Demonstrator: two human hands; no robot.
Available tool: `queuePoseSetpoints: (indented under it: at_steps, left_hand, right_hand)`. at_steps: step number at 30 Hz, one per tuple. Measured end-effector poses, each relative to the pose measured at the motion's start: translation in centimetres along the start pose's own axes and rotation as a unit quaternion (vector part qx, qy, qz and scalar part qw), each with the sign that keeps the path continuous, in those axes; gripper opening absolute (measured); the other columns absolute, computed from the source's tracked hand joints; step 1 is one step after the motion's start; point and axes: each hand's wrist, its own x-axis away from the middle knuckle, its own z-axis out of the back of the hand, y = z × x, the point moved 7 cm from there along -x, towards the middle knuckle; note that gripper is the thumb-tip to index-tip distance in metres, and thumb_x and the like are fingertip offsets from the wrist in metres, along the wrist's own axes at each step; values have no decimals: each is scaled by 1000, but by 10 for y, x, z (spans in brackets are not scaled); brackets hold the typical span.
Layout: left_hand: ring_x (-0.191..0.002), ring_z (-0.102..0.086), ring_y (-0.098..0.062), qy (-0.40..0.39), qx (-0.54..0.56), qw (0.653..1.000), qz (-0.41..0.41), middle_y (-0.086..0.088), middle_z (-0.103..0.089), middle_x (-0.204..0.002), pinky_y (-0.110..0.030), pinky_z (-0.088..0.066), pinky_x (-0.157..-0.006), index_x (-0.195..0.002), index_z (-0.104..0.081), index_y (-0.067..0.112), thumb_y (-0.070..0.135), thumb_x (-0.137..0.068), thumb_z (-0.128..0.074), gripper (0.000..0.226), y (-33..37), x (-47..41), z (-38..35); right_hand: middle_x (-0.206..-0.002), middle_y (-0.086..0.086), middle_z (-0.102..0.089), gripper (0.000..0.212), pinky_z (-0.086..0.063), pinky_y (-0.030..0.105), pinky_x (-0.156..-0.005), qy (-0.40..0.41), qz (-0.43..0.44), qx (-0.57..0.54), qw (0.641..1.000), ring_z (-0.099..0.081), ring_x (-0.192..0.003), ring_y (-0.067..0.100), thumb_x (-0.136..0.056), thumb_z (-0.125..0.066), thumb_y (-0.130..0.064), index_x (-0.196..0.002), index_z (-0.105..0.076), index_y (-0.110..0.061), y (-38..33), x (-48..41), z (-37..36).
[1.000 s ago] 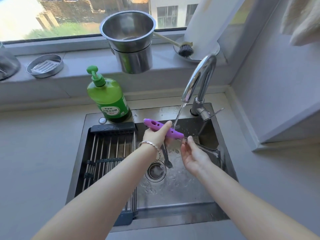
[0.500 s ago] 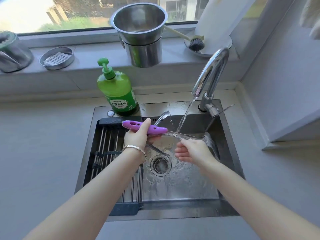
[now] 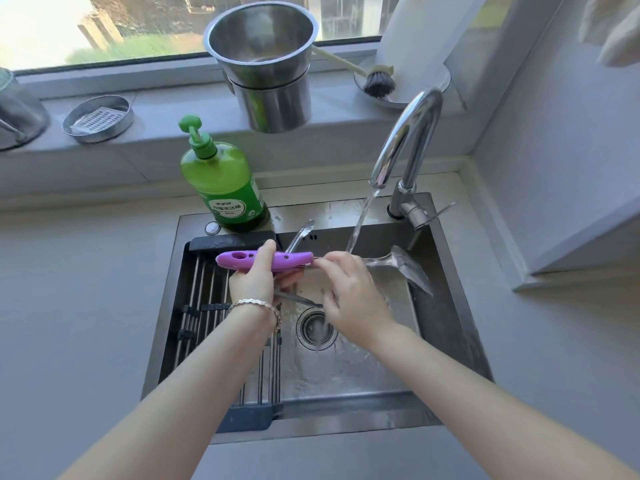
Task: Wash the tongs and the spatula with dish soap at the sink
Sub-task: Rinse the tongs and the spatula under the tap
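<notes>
My left hand (image 3: 258,280) grips the purple handle of the spatula (image 3: 291,260), held level over the steel sink (image 3: 450,306). The spatula's metal blade points right, under the water running from the faucet (image 3: 407,140). My right hand (image 3: 353,292) has its fingers on the spatula's metal neck, just past the handle. The metal tongs (image 3: 300,233) lean in the sink behind my hands, one end at the back wall and another part showing below my left hand. A green dish soap bottle (image 3: 221,181) stands at the sink's back left corner.
A black roll-up drying rack (image 3: 204,306) covers the sink's left half. The drain (image 3: 317,327) lies below my hands. On the window sill stand stacked steel pots (image 3: 266,64), a dish brush (image 3: 377,83), a round steel dish (image 3: 98,118) and a paper towel roll (image 3: 415,39).
My right hand slid left along the spatula from the blade up to the neck by the handle. My left hand levelled the spatula and shifted it slightly left.
</notes>
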Motion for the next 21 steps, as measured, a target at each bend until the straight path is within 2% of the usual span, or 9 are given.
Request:
queuePoseSetpoints:
  at_steps: [3,5,8,10,12,14,16,18,21]
  left_hand:
    - [-42,-65,-14,17,21,1000,0,1,-69,-52,-30,-53,-62,-81,-52,16,27,-85,-63,17,5,-6,19]
    - [-43,-66,-14,24,32,999,-5,1,-69,-52,-27,-56,-59,-83,-50,16,26,-85,-63,17,9,-9,31]
    - [-45,-67,-15,39,47,998,-8,-2,-71,-61,-28,-57,-62,-83,-47,17,26,-85,-63,19,13,-12,49]
    - [-45,-67,-16,49,62,997,-3,-8,-69,-74,-30,-57,-62,-82,-46,16,25,-85,-62,19,14,-12,59]
    - [-45,-67,-16,49,62,997,-7,-10,-66,-77,-27,-57,-57,-80,-46,15,24,-86,-61,18,15,-10,64]
    - [-44,-66,-16,50,49,997,-17,-12,-65,-77,-24,-56,-52,-79,-47,14,22,-86,-61,18,14,-8,67]
    - [-44,-66,-16,46,28,998,-27,-12,-65,-78,-25,-56,-53,-82,-49,12,23,-85,-63,17,12,-5,68]
    - [-44,-66,-16,50,19,998,-35,-11,-65,-75,-30,-56,-62,-81,-50,11,22,-84,-63,17,13,-1,70]
    - [-43,-66,-16,55,28,996,-57,-7,-66,-69,-30,-56,-64,-77,-49,13,20,-85,-62,16,21,4,76]
  right_hand:
    - [-105,10,-59,42,-44,40,-90,4,10,52,999,-52,-101,27,-73,-52,-6,-113,-62,-9,23,2,9]
    - [-105,12,-59,41,-48,46,-87,11,-19,78,997,-55,-99,32,-71,-57,-2,-111,-63,-7,45,5,20]
    - [-111,9,-55,37,-43,35,-93,-7,-63,72,995,-53,-103,27,-78,-60,-4,-115,-58,-7,75,10,30]
    - [-118,4,-48,34,-37,27,-98,-40,-141,-35,989,-46,-112,20,-86,-58,-16,-118,-52,-7,88,16,31]
    - [-136,3,-38,51,-29,36,-111,-73,-178,-112,975,-34,-128,16,-91,-52,-35,-132,-42,-7,87,19,24]
    - [-155,-1,-15,72,-11,37,-118,-133,-172,-109,970,-11,-143,12,-91,-42,-52,-147,-21,-11,71,19,11]
    - [-158,-2,2,91,2,32,-117,-164,-146,-65,973,6,-144,10,-81,-21,-70,-150,-4,-12,53,12,-2]
    - [-158,1,5,101,4,30,-115,-143,-145,-50,978,9,-144,12,-72,-7,-75,-150,0,-11,46,-2,-9]
    - [-158,4,1,82,0,35,-117,-107,-217,-108,964,5,-145,15,-89,-19,-62,-150,-4,-8,62,-18,-17]
